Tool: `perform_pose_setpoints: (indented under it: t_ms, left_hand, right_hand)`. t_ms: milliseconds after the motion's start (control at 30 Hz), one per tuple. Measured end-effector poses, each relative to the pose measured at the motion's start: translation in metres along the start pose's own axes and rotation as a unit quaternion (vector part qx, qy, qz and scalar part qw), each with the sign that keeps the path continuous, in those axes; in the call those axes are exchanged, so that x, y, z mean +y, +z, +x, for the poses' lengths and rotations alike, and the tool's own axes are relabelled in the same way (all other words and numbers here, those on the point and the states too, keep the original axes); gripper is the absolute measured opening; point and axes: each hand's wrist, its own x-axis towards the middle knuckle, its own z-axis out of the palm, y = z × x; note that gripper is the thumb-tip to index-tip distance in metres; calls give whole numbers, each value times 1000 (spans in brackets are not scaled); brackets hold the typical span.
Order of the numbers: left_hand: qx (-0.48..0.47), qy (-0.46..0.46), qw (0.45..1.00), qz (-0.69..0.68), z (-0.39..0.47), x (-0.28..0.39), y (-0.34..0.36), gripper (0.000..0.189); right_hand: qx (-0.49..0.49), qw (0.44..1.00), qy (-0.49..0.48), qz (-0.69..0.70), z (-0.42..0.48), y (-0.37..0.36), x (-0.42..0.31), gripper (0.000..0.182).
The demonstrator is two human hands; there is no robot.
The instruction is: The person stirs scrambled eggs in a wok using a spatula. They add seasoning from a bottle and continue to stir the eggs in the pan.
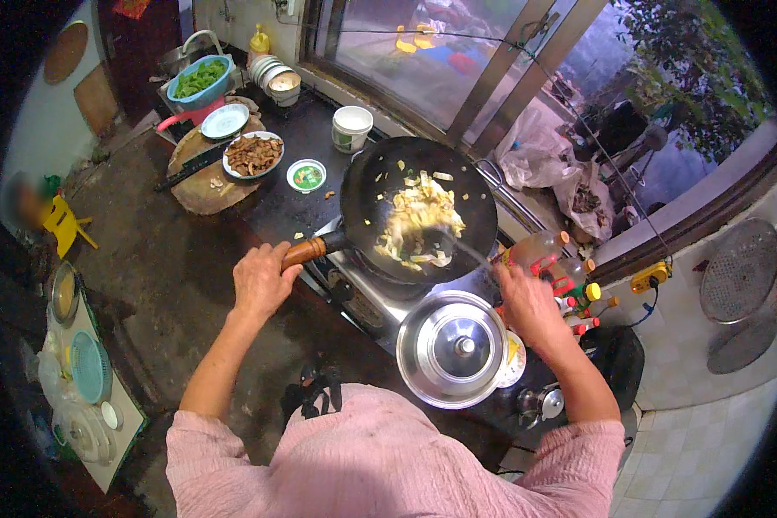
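Note:
My left hand (263,277) grips the wooden handle (305,252) of a black wok (369,181) on a steel gas stove (369,285). Pale and yellowish chopped food (424,210), perhaps vegetable with egg, lies in the middle of the wok. Over the wok's right rim, my right hand (531,301) is closed around a metal spatula or ladle (469,249); its blurred working end is among the food, so I cannot tell which it is. Just below the wok stands a steel pot with a domed lid (464,346).
Several sauce bottles (566,281) crowd beside my right hand. Left of the wok are a white tub (352,128), its lid (307,175), a plate of browned meat strips (254,155), a cleaver (194,166) on a round chopping board (201,201), and a blue basin of greens (201,81).

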Motion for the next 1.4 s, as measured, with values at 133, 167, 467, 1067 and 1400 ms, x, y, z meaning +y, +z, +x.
perform_pose_setpoints:
  t_ms: [133, 167, 467, 1067, 1400]
  left_hand:
    - [-11, -11, 1000, -3, -18, 6, -1, 44]
    - [-10, -16, 1000, -3, -22, 6, -1, 45]
    - [3, -11, 1000, -11, -30, 13, 6, 47]
    - [25, -20, 999, -24, -38, 22, 6, 47]
    - [24, -20, 999, -20, -36, 23, 8, 46]
  right_hand:
    - [73, 994, 82, 20, 33, -4, 26, 30]
    - [59, 992, 111, 33, 38, -12, 27, 34]
    - [43, 989, 85, 114, 93, 36, 47, 16]
    - [-8, 990, 140, 24, 69, -37, 86, 33]
    - [-156, 979, 26, 128, 104, -12, 61, 39]
